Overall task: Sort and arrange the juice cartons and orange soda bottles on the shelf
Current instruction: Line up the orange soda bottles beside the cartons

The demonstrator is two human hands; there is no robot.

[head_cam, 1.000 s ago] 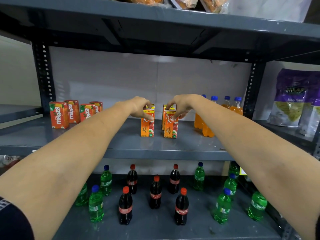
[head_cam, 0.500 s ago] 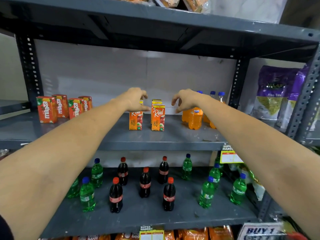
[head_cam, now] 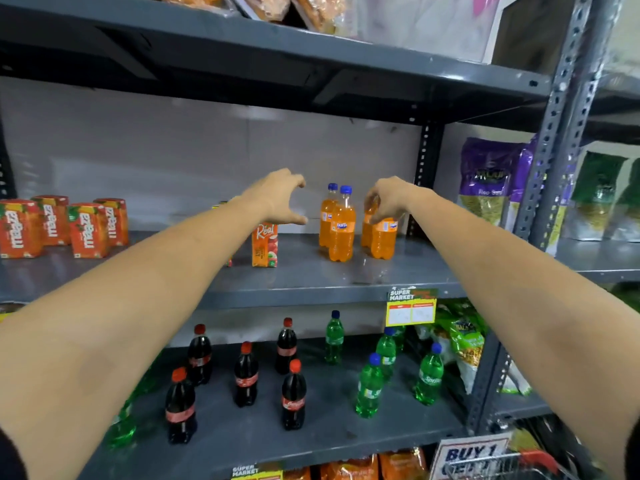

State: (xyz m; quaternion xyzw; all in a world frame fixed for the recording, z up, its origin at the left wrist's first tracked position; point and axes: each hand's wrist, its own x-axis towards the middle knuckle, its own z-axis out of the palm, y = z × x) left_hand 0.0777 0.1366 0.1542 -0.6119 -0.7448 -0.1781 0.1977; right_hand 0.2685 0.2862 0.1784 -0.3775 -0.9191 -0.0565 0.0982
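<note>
On the middle grey shelf (head_cam: 311, 282) stand several orange soda bottles with blue caps, one pair (head_cam: 341, 230) to the left of another pair (head_cam: 382, 237). My right hand (head_cam: 389, 199) curls over the necks of the right pair, hiding their caps, fingers closed on one bottle. My left hand (head_cam: 280, 197) hovers open, fingers spread, just left of the left pair. Below it stands an orange Real juice carton (head_cam: 265, 244); my forearm hides most of another beside it. Several red Maaza cartons (head_cam: 86, 230) stand at the shelf's far left.
The shelf below holds several cola bottles (head_cam: 246, 375) and green soda bottles (head_cam: 369, 386). Purple snack bags (head_cam: 488, 181) fill the neighbouring bay beyond a perforated upright (head_cam: 557, 133). A price tag (head_cam: 412, 306) hangs on the shelf edge. An upper shelf sits close overhead.
Both hands left the Real cartons and moved right. The right hand has come down onto the right orange bottles; the left hand has opened toward the left pair. The view shifted right.
</note>
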